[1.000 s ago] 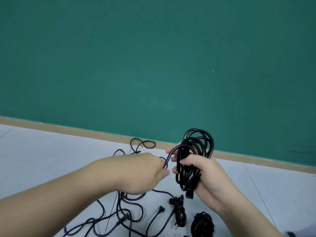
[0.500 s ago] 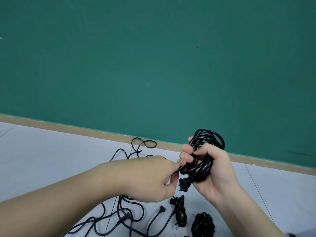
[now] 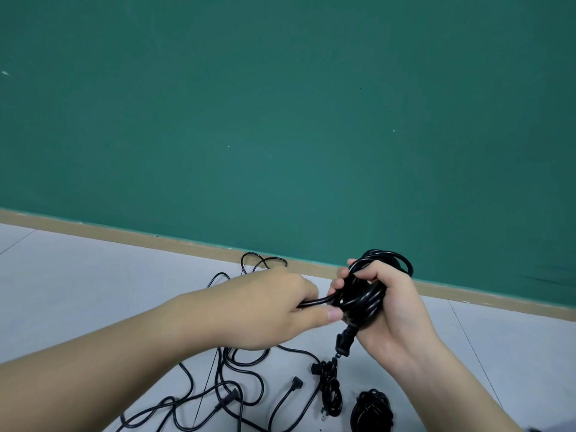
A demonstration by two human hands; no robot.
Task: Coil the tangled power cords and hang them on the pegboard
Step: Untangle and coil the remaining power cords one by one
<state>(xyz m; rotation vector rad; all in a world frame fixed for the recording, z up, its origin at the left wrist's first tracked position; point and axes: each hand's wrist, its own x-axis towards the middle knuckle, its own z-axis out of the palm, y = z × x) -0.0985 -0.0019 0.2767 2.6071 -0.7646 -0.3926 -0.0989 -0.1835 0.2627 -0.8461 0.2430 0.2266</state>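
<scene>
Both hands are closed: a coiled cord (image 3: 371, 294) is gripped by the right hand (image 3: 396, 307), its tail (image 3: 314, 302) pinched by the left hand (image 3: 271, 310); loops could spring loose if that tail slips.

Loose cords (image 3: 237, 385) cluttering floor (image 3: 78, 291) below

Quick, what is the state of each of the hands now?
Left hand: closed, pinching the loose end of the cord.
Right hand: closed, gripping the coiled cord bundle.
</scene>
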